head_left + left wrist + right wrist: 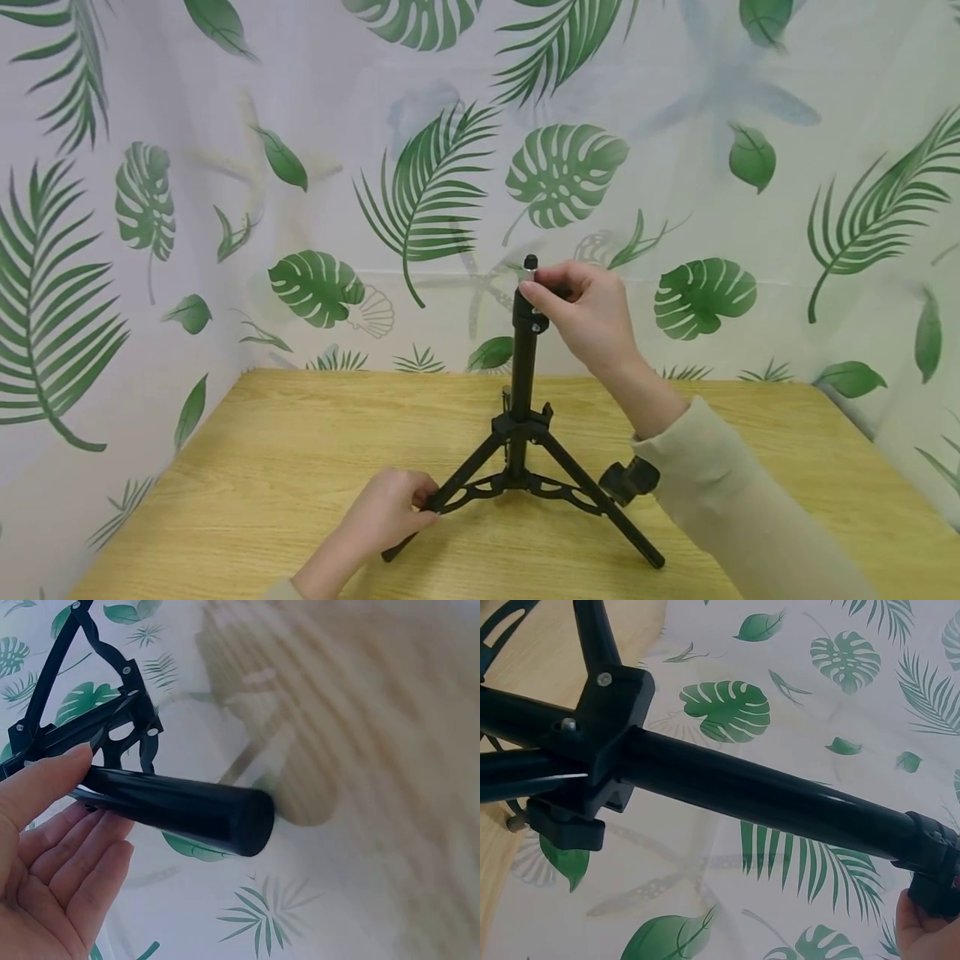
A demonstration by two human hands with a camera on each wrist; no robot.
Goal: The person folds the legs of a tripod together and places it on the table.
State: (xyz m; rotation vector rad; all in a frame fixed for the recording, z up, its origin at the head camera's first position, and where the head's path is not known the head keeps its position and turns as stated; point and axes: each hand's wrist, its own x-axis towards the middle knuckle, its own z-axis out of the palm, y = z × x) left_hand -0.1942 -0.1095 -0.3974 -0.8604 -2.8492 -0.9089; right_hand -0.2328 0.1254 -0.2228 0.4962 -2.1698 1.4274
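A small black tripod stand stands upright with its legs spread over the wooden table. My left hand holds the tripod's left leg near its foot; in the left wrist view the thumb lies above the tube and the fingers below. At the top of the column, my right hand pinches around the collar, just below the short tip stud. The right wrist view shows only a bit of that hand at the collar's black knob; most of its fingers are out of frame.
A small black part, its kind unclear, sits by the right leg, beside my right sleeve. The wooden table ends at a leaf-printed white sheet behind and at both sides.
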